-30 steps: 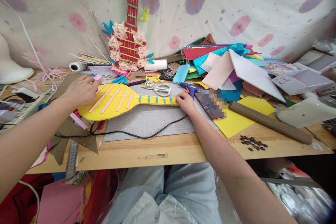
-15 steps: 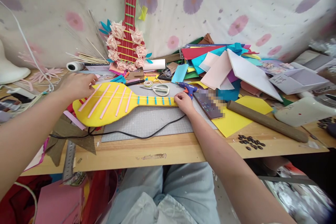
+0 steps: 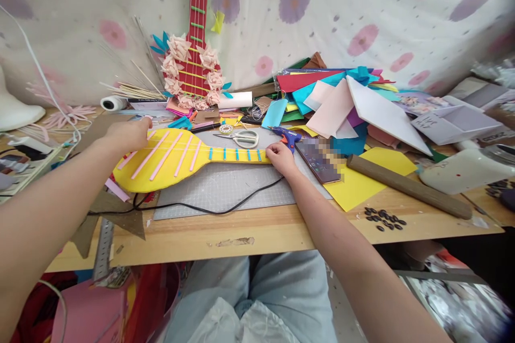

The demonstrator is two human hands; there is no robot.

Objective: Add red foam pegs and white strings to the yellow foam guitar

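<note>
A yellow craft guitar (image 3: pixel 167 163) lies on a grey cutting mat (image 3: pixel 241 187), with pink strips across its rounded body and blue strips along its neck. A thin white string (image 3: pixel 181 149) stretches lengthwise over it. At the body's left end, my left hand (image 3: pixel 131 135) is closed where the string meets it; the fingertips are partly hidden. My right hand (image 3: pixel 280 156) is closed at the neck's tip, thumb and fingers pressed on its end. Just behind the right hand lies a blue glue gun (image 3: pixel 287 138). Scissors (image 3: pixel 246 139) rest behind the neck.
A red craft guitar with paper flowers (image 3: pixel 193 72) leans at the back. Coloured sheets (image 3: pixel 314 88) are heaped behind. A phone (image 3: pixel 317 161), a brown tube (image 3: pixel 406 186) and black beads (image 3: pixel 384 218) lie right. A black cable (image 3: pixel 217 211) crosses the mat.
My left hand has shifted slightly right and down, and its fingers have drawn together at the guitar's body. The right hand stays at the neck's tip.
</note>
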